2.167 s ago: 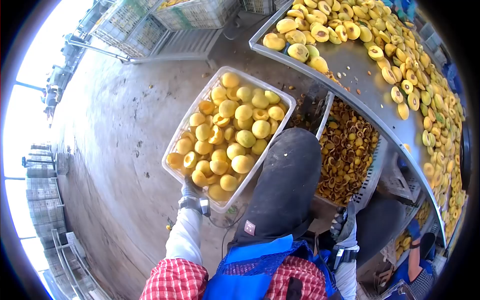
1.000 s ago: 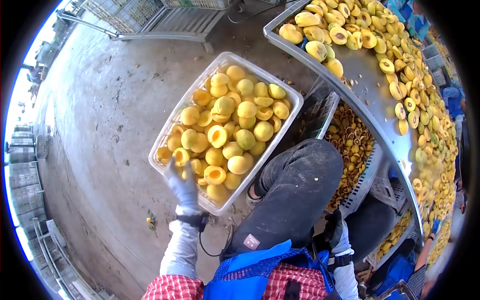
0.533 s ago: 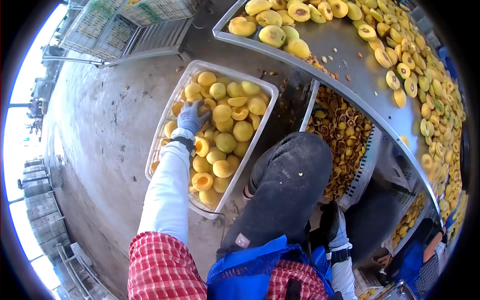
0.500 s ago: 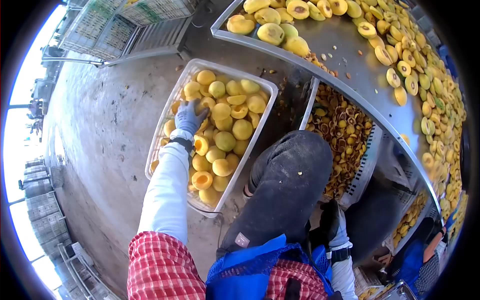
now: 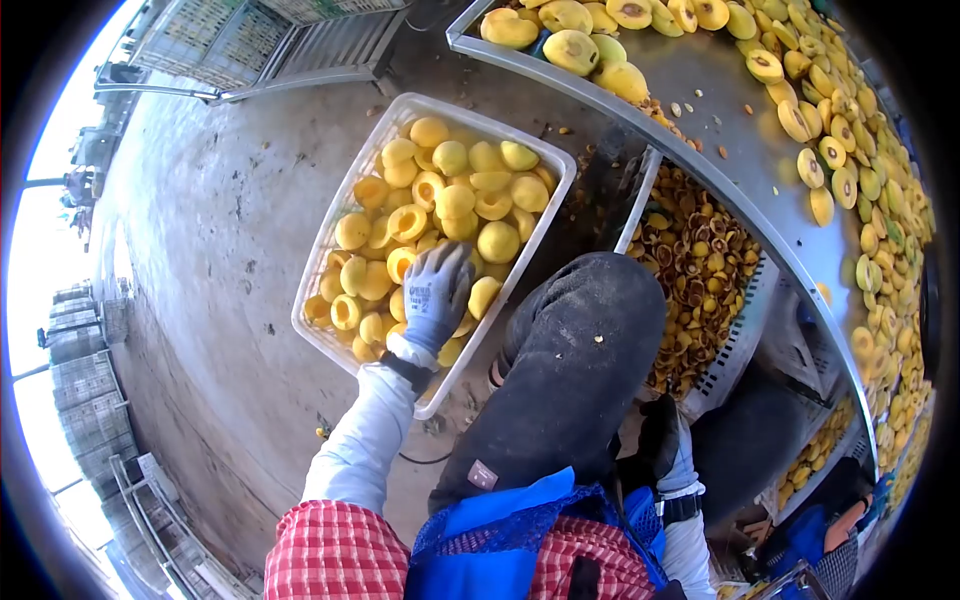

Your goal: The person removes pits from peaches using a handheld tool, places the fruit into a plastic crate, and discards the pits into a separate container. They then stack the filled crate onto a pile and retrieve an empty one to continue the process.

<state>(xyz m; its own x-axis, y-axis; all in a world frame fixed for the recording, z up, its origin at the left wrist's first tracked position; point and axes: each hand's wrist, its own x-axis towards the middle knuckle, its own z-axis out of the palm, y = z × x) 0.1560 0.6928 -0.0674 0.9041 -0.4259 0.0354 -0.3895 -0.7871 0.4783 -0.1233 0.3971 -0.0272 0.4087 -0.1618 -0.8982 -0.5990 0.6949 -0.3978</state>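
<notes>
A white plastic crate [image 5: 327, 253] full of halved yellow peaches [image 5: 498, 242] stands on the floor at my left; some halves show their hollow cut side. My left hand [image 5: 437, 290], in a grey glove, lies palm down over the peaches near the crate's right side. Its fingers are stretched forward over the fruit, and their tips are partly out of sight. Beside my thigh is my right hand [image 5: 658, 437] in a black glove, low and in shadow. Its fingers are hard to make out, and no held thing shows.
A steel table [image 5: 700, 140] at the upper right carries many cut peaches. Beneath its edge sits a bin of brown pits and scraps [image 5: 700, 270]. Stacked crates [image 5: 195, 45] stand at the upper left. Another person's arm [image 5: 845, 525] shows at the lower right.
My left hand has moved right and nearer to me across the peaches. Fruit on the crate's left side is differently arranged, with more hollow halves showing. My right hand stays about where it was.
</notes>
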